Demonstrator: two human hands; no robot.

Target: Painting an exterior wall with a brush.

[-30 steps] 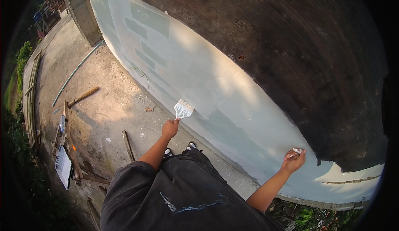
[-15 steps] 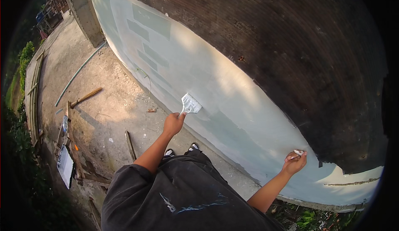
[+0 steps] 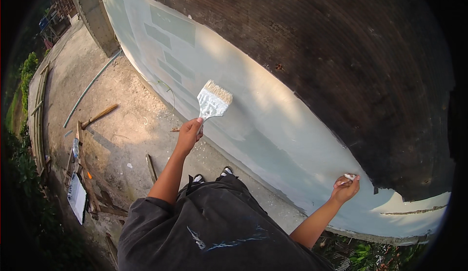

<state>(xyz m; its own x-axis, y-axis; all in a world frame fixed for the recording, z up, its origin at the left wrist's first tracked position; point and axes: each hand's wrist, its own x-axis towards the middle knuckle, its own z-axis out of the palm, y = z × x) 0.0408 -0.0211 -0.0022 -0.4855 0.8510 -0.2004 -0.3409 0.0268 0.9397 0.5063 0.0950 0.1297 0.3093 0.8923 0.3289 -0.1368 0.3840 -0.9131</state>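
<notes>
My left hand (image 3: 189, 137) is closed around the handle of a wide flat paintbrush (image 3: 213, 102). White paint coats the brush's broad body, while its pale bristles point up. The bristles appear to be off the wall (image 3: 273, 149), which carries white paint with pale grey-green patches. Over at the right, my right hand (image 3: 346, 189) is closed on a small white object (image 3: 349, 177), too small to name. That hand is near the wall, close to the lower edge of a dark ridged sheet (image 3: 331, 76).
Concrete ground (image 3: 122, 129) runs along the wall's foot. On the left lie a wooden-handled tool (image 3: 100, 116), a long pale pipe (image 3: 90, 91), bamboo poles (image 3: 40, 110), scrap wood (image 3: 152, 167) and a white tray (image 3: 76, 198). A concrete pillar (image 3: 92, 15) stands farther off. Plants (image 3: 360, 257) grow at lower right.
My left hand has moved up and to the left with the paintbrush, and the brush has turned so its bristles show fully. My right hand has stayed almost still.
</notes>
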